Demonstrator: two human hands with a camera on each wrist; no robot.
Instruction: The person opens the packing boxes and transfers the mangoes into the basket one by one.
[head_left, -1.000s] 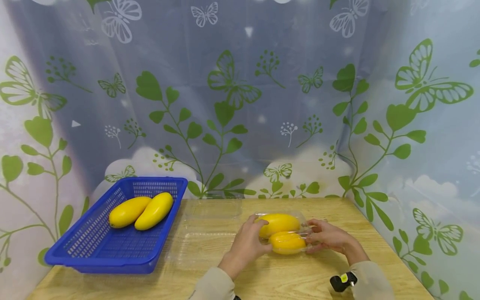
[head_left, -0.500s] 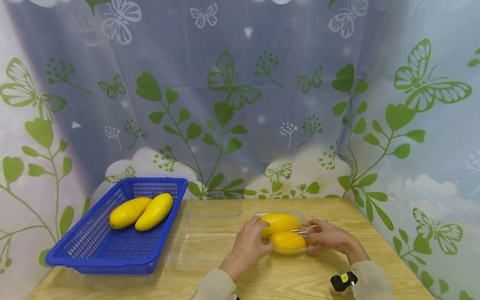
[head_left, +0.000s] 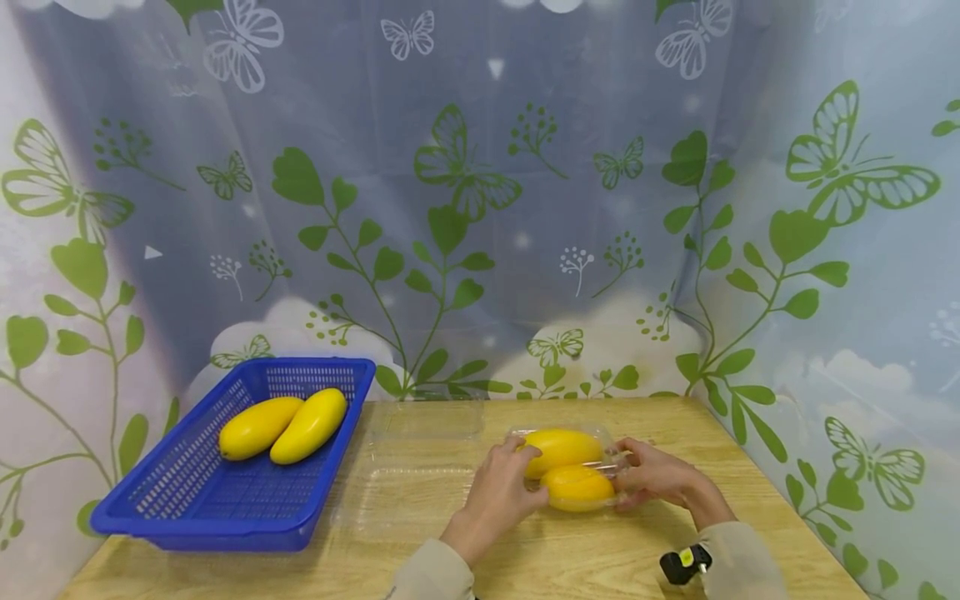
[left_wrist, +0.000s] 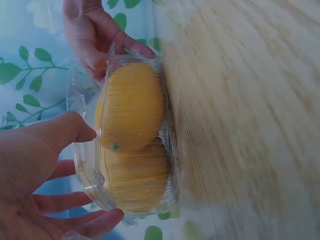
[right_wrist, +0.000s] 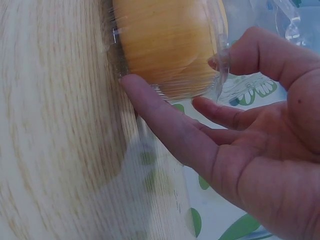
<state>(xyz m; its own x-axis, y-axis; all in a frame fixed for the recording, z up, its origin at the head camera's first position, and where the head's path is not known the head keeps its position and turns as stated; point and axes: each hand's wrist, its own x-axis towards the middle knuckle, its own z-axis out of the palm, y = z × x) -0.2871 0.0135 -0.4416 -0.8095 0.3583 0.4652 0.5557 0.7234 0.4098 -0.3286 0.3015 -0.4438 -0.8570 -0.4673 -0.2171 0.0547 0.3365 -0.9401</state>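
A clear plastic clamshell box [left_wrist: 172,170] with two yellow mangoes [head_left: 564,447] inside stands on the table, right of the middle. My left hand [head_left: 501,492] spans the box's left end, thumb at the near side and fingers at the far side. In the left wrist view, its thumb and fingertips meet the rim. From the right end, my right hand [head_left: 656,475] grips the same box. Its thumb [right_wrist: 250,52] lies on the rim while the index finger reaches low along the end wall, near the tabletop. Both mangoes lie side by side beneath clear plastic.
A blue plastic basket [head_left: 202,525] on the left holds two more mangoes [head_left: 309,427]. Between basket and hands lies an open clear plastic clamshell [head_left: 408,500] on the wooden table [head_left: 570,562]. A butterfly-patterned curtain [head_left: 480,292] hangs behind.
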